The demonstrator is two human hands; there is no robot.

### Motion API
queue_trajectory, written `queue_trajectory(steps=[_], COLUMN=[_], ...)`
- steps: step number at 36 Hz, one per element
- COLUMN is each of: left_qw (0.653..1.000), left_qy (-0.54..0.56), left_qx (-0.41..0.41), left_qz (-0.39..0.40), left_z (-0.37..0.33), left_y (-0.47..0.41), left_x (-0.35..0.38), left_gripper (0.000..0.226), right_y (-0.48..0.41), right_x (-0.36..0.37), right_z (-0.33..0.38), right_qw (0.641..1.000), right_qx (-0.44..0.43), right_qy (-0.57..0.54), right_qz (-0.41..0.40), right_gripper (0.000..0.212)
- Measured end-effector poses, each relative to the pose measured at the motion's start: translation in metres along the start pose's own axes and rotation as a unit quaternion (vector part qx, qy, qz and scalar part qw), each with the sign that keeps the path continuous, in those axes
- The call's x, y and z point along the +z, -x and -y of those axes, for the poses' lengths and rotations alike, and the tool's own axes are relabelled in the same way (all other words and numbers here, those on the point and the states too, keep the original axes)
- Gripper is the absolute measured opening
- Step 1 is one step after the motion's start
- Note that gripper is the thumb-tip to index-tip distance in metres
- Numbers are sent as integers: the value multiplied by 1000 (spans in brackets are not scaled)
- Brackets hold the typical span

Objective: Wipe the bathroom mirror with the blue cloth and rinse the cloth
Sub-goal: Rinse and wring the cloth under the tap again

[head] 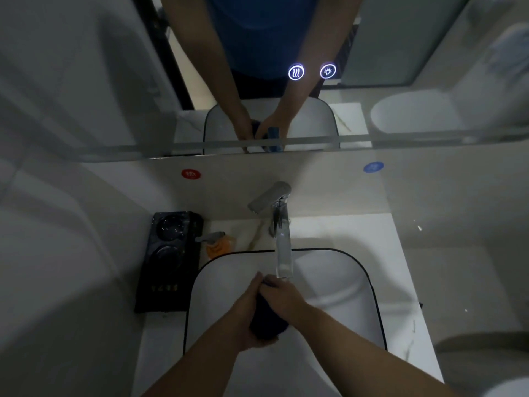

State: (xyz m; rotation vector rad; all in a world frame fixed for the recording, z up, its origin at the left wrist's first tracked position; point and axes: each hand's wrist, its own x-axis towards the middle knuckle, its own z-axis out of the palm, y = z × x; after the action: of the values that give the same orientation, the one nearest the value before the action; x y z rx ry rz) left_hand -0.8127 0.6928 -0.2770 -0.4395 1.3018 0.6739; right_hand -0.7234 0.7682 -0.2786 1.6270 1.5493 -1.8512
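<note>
The blue cloth [267, 322], dark and bunched up, is squeezed between both hands over the white sink basin [337, 285]. My left hand [247, 303] wraps it from the left and below. My right hand [282, 292] grips its top from the right, just under the spout of the chrome tap [282, 239]. Whether water runs from the tap I cannot tell. The mirror [114, 67] fills the wall above and reflects both hands with the cloth.
A black tray [169, 262] stands left of the basin with an orange soap pump bottle [217, 245] beside it. Two lit touch icons [312, 71] glow on the mirror. Red [191, 173] and blue [373, 167] stickers mark the backsplash. A white toilet [415, 113] shows in the reflection.
</note>
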Motion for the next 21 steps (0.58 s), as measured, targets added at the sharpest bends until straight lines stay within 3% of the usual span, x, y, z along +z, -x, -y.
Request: queue_trajectory(steps=[3,5,7,10,13,15,18,21], left_qw=[996,991,982,956,915,895,903,927], left_qy=[60,58,-19,-129,-254,-310,-279,-198], left_qx=[72,119,153,212,269,281,294,287], left_qz=[7,-39,-112,-154,-159,-153,-145,-138], left_z=[-1,-5,-10,-14,-12,-6,1,-1], left_y=[-8,-17,-20,-14,-16,-22,-30,-38], left_x=[7,11,16,30,43,48,55,54], left_gripper=[57,52,46,31,20,25,25,30], right_y=[-3,-7,-8,-4,-2,4,9,3], right_x=[-2,-7,-13,-31,-50,-60,-65,-62], right_z=[-1,-6,-10,-20,-29,-31,-29,-25], right_qw=[997,988,962,898,895,915,935,960], right_qx=[21,49,94,198,230,235,229,183], right_qy=[-72,-149,-258,-392,-370,-305,-254,-212], right_qz=[5,4,5,32,95,120,90,-6], right_gripper=[16,16,25,54,70,63,45,34])
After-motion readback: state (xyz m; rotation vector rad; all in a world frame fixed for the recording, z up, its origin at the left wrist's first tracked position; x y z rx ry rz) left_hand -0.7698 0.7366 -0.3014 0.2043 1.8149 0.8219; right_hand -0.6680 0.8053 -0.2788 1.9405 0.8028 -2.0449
